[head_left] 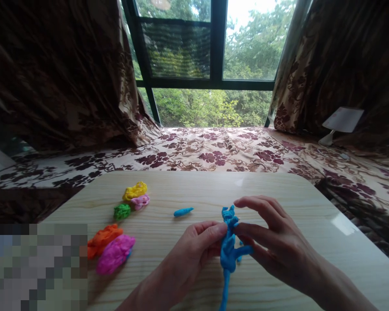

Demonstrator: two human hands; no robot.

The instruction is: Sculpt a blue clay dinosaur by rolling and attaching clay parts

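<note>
A blue modelling-clay figure (227, 255) hangs over the table, with small ear-like points at the top, short limbs and a long thin tail pointing down. My left hand (194, 248) is closed on its upper body from the left, thumb in front. On the other side, my right hand (275, 237) has fingertips against the figure below its head, with the index finger lifted near the ears. Part of the right-hand grip is hidden. Left of the figure, a tapered blue clay piece (183, 212) lies on the table.
On the pale wooden table (262, 185), lumps of yellow clay (135, 190), light pink clay (140, 201), green clay (122, 211), orange clay (104, 240) and bright pink clay (116, 255) lie at the left. Beyond are a flowered cloth (214, 151), a window and a lamp (342, 119).
</note>
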